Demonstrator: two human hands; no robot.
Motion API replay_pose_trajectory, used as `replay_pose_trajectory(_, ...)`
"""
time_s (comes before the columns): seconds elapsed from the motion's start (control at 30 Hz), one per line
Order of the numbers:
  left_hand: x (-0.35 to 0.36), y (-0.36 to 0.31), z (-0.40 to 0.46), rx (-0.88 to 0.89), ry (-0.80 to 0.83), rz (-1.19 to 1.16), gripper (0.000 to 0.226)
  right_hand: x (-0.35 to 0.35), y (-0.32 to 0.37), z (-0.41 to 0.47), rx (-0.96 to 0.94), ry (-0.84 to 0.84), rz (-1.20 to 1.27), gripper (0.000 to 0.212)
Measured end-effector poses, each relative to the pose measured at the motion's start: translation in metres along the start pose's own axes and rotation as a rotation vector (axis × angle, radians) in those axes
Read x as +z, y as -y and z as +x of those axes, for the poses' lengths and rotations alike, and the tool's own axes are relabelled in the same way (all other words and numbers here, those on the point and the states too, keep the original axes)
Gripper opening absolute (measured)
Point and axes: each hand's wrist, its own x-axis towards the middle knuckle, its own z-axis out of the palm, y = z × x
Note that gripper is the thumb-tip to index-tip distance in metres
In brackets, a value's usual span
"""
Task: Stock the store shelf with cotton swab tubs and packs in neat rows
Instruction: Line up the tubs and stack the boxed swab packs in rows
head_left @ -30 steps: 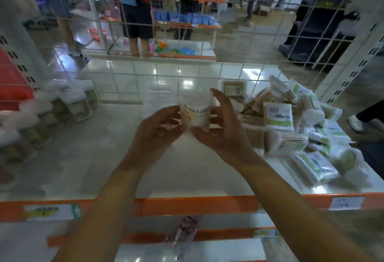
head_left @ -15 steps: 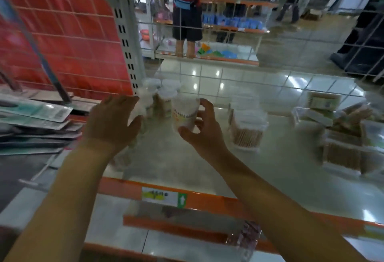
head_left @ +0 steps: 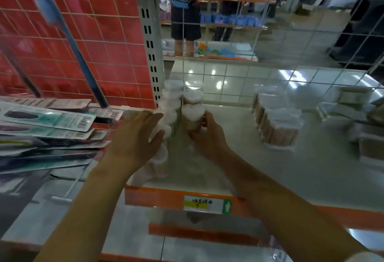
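Several flat toothbrush packs in blue, teal and purple card with barcodes [head_left: 49,124] lie fanned in a loose stack at the far left, in front of a red panel behind white wire mesh [head_left: 72,39]. A grey slotted upright post [head_left: 150,39] divides that bay from the pale grey store shelf [head_left: 239,157], whose front carries an orange edge strip [head_left: 158,196] with a yellow-and-green price label [head_left: 207,204].

Just right of the post, round clear plastic cotton swab tubs with white tops [head_left: 170,103] stand in two rows running from the back of the shelf toward the front; the nearer ones are blurred. The left hand [head_left: 135,139] lies flat and open-fingered against the outer side of the left row, touching the tubs without closing around any. The right hand [head_left: 207,137] wraps its fingers around one clear tub of wooden-stemmed swabs [head_left: 192,117], which stands upright at the front of the right row, beside the left row and just before the tub behind it. Whether its base touches the shelf cannot be told.

Farther right, well apart from the rows, clear packs of wooden-stemmed cotton swabs [head_left: 278,120] stand in a close line, and more blurred packs [head_left: 353,103] lie loosely at the right edge. Beyond the mesh, a person in a red top and dark shorts [head_left: 185,12] stands on the tiled floor.
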Motion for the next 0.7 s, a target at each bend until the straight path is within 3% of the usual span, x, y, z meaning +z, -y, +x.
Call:
replay_pose_trajectory(0.37, -0.002, -0.001, 0.007, 0.109, 0.037, -0.081, 0.050, 0.009, 0.000, 0.013, 0.023, -0.053, -0.040, 0.047)
replay_pose_trajectory(0.5, -0.002, -0.003, 0.006, 0.096, 0.026, -0.093, 0.041, 0.008, 0.001, 0.014, 0.053, -0.040, -0.094, 0.042)
replay_pose_trajectory(0.7, -0.006, -0.010, 0.006, 0.123, 0.000, -0.070, 0.044, -0.005, 0.011, 0.004, 0.158, 0.048, -0.293, 0.070)
